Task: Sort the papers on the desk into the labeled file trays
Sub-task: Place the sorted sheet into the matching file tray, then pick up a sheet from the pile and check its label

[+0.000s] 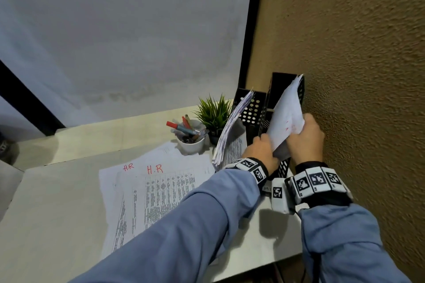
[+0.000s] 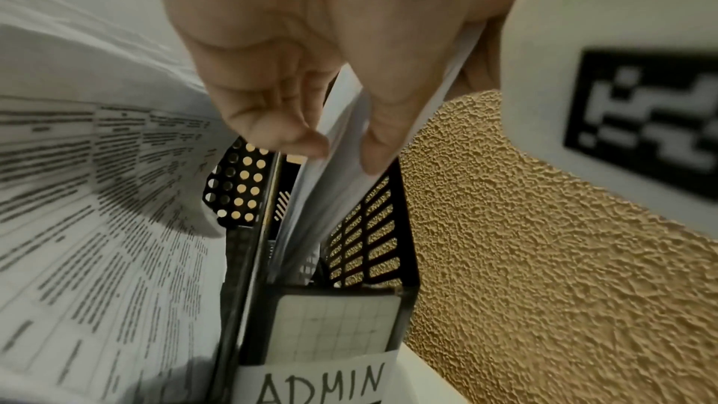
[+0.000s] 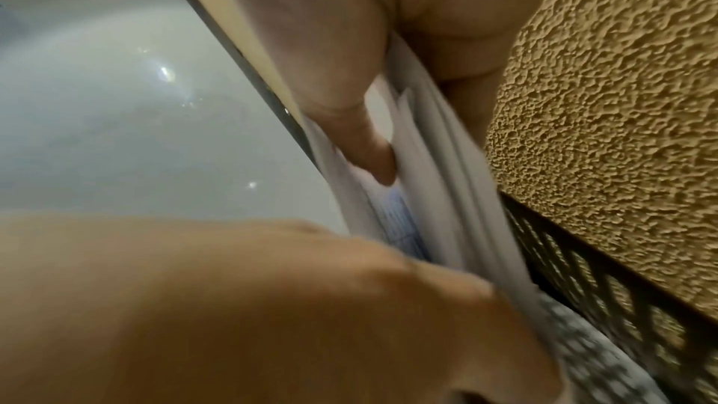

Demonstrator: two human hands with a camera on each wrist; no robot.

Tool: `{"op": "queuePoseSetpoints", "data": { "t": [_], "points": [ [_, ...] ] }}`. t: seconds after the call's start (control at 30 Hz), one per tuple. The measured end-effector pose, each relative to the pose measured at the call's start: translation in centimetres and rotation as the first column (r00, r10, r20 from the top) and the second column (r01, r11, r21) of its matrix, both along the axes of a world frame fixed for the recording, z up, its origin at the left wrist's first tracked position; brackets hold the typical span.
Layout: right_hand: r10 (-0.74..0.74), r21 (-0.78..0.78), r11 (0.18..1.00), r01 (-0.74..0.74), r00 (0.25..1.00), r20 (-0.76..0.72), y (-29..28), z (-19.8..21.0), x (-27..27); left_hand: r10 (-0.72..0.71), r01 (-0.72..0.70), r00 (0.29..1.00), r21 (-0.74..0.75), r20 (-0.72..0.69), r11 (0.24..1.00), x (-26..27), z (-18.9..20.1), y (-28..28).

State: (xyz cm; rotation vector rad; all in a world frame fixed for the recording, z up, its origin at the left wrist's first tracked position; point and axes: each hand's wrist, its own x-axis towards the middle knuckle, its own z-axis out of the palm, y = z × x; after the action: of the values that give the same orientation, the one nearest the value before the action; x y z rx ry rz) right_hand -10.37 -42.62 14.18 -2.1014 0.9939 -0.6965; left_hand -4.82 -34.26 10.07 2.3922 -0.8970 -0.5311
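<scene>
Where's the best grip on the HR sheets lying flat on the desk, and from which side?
Probably the near left corner of the HR sheets, coming from the left. The sheets lie flat and overlapped with that edge bare, while the left sleeve crosses their right side and the white cup stands by their far edge. Both hands are now busy with the papers at the ADMIN tray.

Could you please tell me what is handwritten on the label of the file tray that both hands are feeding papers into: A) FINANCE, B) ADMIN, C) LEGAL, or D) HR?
B: the left wrist view shows the paper label reading ADMIN on the front of the black file tray holding the papers that the left hand pinches.
</scene>
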Motion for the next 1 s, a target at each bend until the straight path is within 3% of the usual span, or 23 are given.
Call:
{"op": "queuePoseSetpoints", "data": {
  "t": [0.1, 0.23, 0.3, 0.4, 0.5, 0.6, 0.67, 0.8, 0.9, 1.0],
  "points": [
    [-0.012, 0.075, 0.997, 0.016, 0.999, -0.05, 0.3, -0.2, -0.1, -0.017, 0.012, 0.998, -0.068, -0.059, 0.998, 0.0, -0.2, 1.2],
    [-0.068, -0.005, 0.998, 0.069, 0.99, 0.123, 0.7, 1.8, -0.1, 0.039, -0.054, 0.997, -0.216, -0.074, 0.975, 0.8, 1.1, 4.6],
    [-0.052, -0.088, 0.994, 0.071, 0.977, 0.207, 1.3, 2.7, 0.2, 0.105, -0.134, 0.989, -0.35, -0.1, 0.927, 1.2, 1.7, 7.6],
    [0.117, -0.364, 0.931, 0.016, 0.933, 0.341, 3.5, 3.3, 0.9, 0.258, -0.308, 0.951, -0.476, -0.169, 0.824, 2.2, 1.0, 13.5],
    [0.363, -0.45, 0.871, -0.195, 0.874, 0.324, 7.4, 1.5, 1.7, 0.512, -0.543, 0.838, -0.376, -0.189, 0.751, 3.6, -2.3, 20.5],
    [0.545, -0.318, 0.819, -0.477, 0.82, 0.173, 12.2, -2.6, 2.3, 0.689, -0.706, 0.706, -0.078, -0.165, 0.704, 4.4, -7.3, 27.0],
    [0.592, -0.106, 0.803, -0.586, 0.806, 0.028, 14.8, -6.1, 2.5, 0.748, -0.739, 0.652, 0.114, -0.127, 0.664, 4.4, -10.2, 30.2],
    [0.591, 0.23, 0.806, -0.545, 0.755, -0.283, 17.6, -12.8, 2.2, 0.792, -0.76, 0.601, 0.231, -0.104, 0.607, 3.3, -12.6, 32.8],
    [0.586, 0.338, 0.81, -0.479, 0.684, -0.434, 18.9, -15.3, 2.2, 0.816, -0.782, 0.571, 0.244, -0.087, 0.574, 2.8, -13.0, 32.7],
    [0.505, 0.389, 0.858, -0.335, 0.69, -0.518, 19.7, -16.9, 2.3, 0.819, -0.779, 0.564, 0.264, -0.102, 0.569, 2.5, -13.3, 32.2]
  ]
}}
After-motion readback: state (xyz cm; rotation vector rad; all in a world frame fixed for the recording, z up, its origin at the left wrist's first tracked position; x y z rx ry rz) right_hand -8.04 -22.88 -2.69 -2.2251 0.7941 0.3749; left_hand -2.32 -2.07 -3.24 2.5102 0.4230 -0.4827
